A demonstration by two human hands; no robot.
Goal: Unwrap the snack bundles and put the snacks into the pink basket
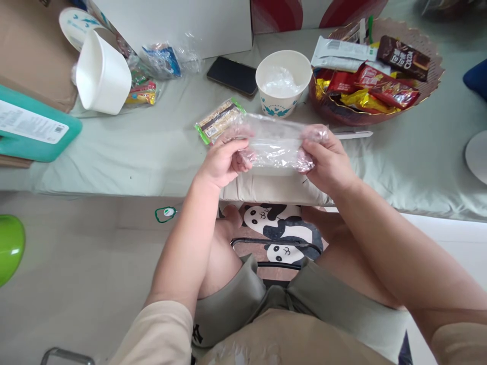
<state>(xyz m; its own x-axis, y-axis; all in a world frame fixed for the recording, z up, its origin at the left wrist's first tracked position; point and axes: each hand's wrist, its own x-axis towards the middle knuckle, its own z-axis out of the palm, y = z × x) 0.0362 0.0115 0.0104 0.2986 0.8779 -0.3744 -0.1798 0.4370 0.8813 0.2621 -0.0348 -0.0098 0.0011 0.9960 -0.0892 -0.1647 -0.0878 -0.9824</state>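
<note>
A clear plastic bag (274, 143) is stretched between both my hands above the near edge of the table. My left hand (224, 162) pinches its left end, fingers closed. At the bag's right end, my right hand (327, 161) has its fingers closed on the plastic. A green-edged snack bar packet (217, 120) lies on the table just behind my left hand. A white paper cup (283, 82) with crumpled clear plastic inside stands behind the bag.
A brown basket (429, 86) of wrapped snacks sits at the back right. A black phone (233, 76) lies by the cup. A tipped white paper cup (102, 76), candy wrappers and a teal box (34, 129) are at the left. A white pen-like stick (352, 134) lies right.
</note>
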